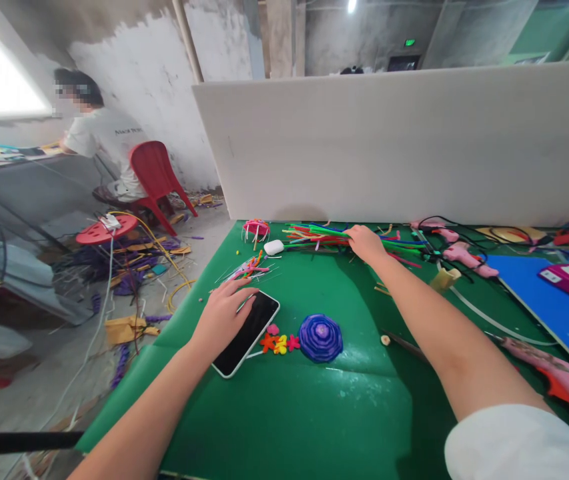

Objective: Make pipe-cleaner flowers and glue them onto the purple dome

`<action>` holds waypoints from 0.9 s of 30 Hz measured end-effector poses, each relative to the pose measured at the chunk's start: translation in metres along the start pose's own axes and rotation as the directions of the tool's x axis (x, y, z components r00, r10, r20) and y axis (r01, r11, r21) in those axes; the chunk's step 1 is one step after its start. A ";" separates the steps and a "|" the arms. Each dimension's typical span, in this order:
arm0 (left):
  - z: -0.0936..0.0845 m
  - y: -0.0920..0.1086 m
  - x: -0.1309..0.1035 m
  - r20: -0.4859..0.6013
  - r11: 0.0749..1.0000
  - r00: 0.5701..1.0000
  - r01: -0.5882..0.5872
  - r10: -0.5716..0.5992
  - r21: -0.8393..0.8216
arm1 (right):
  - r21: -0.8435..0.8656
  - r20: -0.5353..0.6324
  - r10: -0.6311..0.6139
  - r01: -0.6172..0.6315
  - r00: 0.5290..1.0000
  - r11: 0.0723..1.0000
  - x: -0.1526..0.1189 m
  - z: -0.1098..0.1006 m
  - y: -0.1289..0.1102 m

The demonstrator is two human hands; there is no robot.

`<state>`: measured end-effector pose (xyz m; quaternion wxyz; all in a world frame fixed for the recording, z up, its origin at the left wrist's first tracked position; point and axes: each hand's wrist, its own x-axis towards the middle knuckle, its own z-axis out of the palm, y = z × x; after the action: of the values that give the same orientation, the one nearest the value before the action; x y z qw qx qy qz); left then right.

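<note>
- Pipe cleaners, a loose multicoloured bundle, lie on the green table, beyond the purple disc as seen from the person. Their long axis runs roughly left to right, crosswise to the reaching right forearm.
- The right hand is the nearer one: beyond the disc and slightly to its right, it is on the bundle, right of the multicoloured left-hand ends. Its fingers are bent; whether they grip any stems, I cannot tell.
- A white case sits beyond the disc and to its left, by the bundle's left end.
- The left hand is left of the disc, over the phone, fingers loosely spread and with nothing visibly gripped. The bundle lies farther out and to its right.
- Loose thin stems lie beyond the disc and to its left, close to the left fingertips.
- Small flowers form a row just left of the disc, the nearest one beside its edge.
- A pink glue gun lies well to the disc's right.
</note>
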<state>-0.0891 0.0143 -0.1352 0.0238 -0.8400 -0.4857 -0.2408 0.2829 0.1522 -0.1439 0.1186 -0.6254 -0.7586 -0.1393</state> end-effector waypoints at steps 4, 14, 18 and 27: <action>0.001 0.002 0.010 -0.005 1.000 1.000 -0.023 0.023 -0.002 | -0.018 -0.031 0.014 -0.014 0.999 1.000 0.003 -0.003 0.001; 0.031 0.014 0.112 0.116 0.997 0.993 -0.044 0.037 0.060 | -0.019 0.061 -0.009 0.010 0.998 1.000 -0.016 0.005 0.019; 0.064 0.040 0.161 0.223 0.981 0.968 -0.146 0.115 0.127 | -0.007 0.180 0.058 -0.058 0.982 0.998 -0.027 0.003 0.040; 0.121 0.054 0.209 0.358 0.972 0.931 -0.139 0.063 0.189 | 0.105 0.493 0.009 -0.070 0.870 0.992 0.031 0.011 0.028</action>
<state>0.0884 0.1870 -0.1422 0.0386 -0.8859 -0.4610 -0.0331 0.3040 0.1896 -0.1410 -0.0383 -0.6475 -0.7577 0.0723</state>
